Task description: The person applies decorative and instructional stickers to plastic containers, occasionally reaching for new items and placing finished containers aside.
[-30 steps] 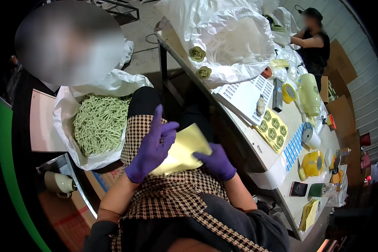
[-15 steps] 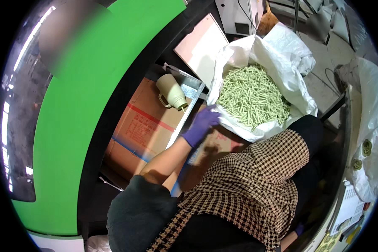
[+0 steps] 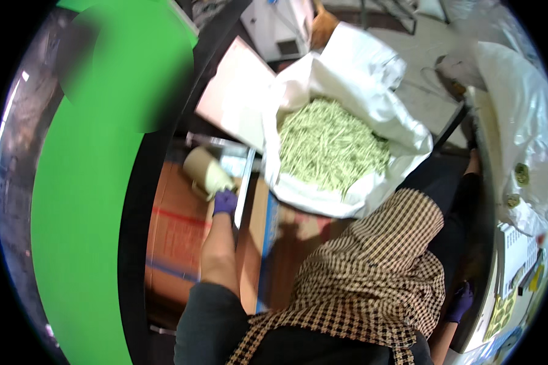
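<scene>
My left hand (image 3: 225,202), in a purple glove, is at the narrow lid end of a cream tumbler (image 3: 204,167) with a side handle. Its fingers look closed on that end, though motion smears them. The tumbler lies tilted on a brown cardboard box (image 3: 182,243), beside a metal-edged tray (image 3: 245,188). My right hand (image 3: 460,302), gloved in purple too, hangs low at the right, by the edge of a table; its finger posture is unclear. In front of me a white sack (image 3: 347,67) stands open, holding many pale green short sticks (image 3: 332,146).
A green machine panel (image 3: 73,243) with a black edge rises along the left. A pale board (image 3: 237,85) leans behind the tray. To the right, the table (image 3: 484,316) carries clear plastic bags (image 3: 517,109) and a white slotted tray (image 3: 517,252).
My left hand has gone from the sack's rim leftward to the tumbler's lid end. The view has shifted, and more of my right hand shows.
</scene>
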{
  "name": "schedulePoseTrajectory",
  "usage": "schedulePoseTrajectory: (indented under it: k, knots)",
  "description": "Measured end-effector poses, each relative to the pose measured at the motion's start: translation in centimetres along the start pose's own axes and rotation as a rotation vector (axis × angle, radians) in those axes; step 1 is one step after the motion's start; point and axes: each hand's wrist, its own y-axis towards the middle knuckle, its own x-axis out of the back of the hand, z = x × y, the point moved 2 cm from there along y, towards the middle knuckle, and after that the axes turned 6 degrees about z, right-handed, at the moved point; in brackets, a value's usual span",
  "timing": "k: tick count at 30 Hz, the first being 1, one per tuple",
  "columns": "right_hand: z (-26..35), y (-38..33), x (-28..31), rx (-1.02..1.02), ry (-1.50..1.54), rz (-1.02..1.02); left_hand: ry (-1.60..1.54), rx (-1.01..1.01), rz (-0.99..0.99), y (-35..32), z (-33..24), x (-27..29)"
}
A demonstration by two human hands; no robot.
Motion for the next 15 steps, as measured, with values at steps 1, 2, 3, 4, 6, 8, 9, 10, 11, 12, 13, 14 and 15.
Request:
schedulePoseTrajectory:
  k: [1, 2, 3, 4, 6, 8, 9, 10, 11, 12, 13, 14, 15]
  knots:
    - [0.5, -3.5, 3.9, -0.161, 0.296, -0.177, -0.011, -0.096, 0.244, 3.6, -11.1, -0.1]
    - [1.5, -4.9, 3.4, -0.232, 0.713, -0.284, -0.188, 0.05, 0.255, 4.6, -13.8, 2.1]
    - [2.9, -2.3, 0.3, -0.226, 1.208, -0.27, -0.051, -0.017, 0.375, 2.2, -7.8, 1.4]
    - [4.0, -2.1, 0.6, -0.168, 1.095, -0.269, -0.213, 0.125, 0.403, 2.1, -9.0, 1.7]
    - [4.3, -1.1, -0.8, -0.118, 1.089, -0.371, -0.371, 0.289, 0.248, 2.5, -7.0, 4.8]
    - [4.9, 1.6, 0.4, -0.064, 1.056, -0.372, -0.52, 0.439, 0.091, -1.0, -2.2, 5.4]
    - [4.6, -0.7, 1.3, -0.109, 1.046, -0.399, -0.561, 0.418, 0.022, 0.8, -2.4, 8.2]
    - [6.0, 0.3, 2.5, -0.126, 1.097, -0.306, -0.62, 0.481, -0.039, -2.8, 0.8, 7.9]
    - [7.0, 0.2, 3.5, -0.063, 1.017, -0.334, -0.659, 0.497, -0.087, -4.7, 2.8, 8.4]
    - [7.9, -0.1, 4.5, -0.004, 0.933, -0.361, -0.687, 0.482, -0.125, -6.6, 4.3, 8.9]
    - [8.8, -0.7, 5.3, 0.048, 0.85, -0.386, -0.697, 0.428, -0.161, -7.9, 5.6, 9.8]
    - [10.2, -1.3, 6.0, 0.068, 0.838, -0.416, -0.693, 0.351, -0.187, -9.0, 6.4, 10.8]
    - [12.2, -1.8, 7.0, 0.139, 0.796, -0.424, -0.616, 0.186, -0.26, -10.3, 8.1, 11.5]
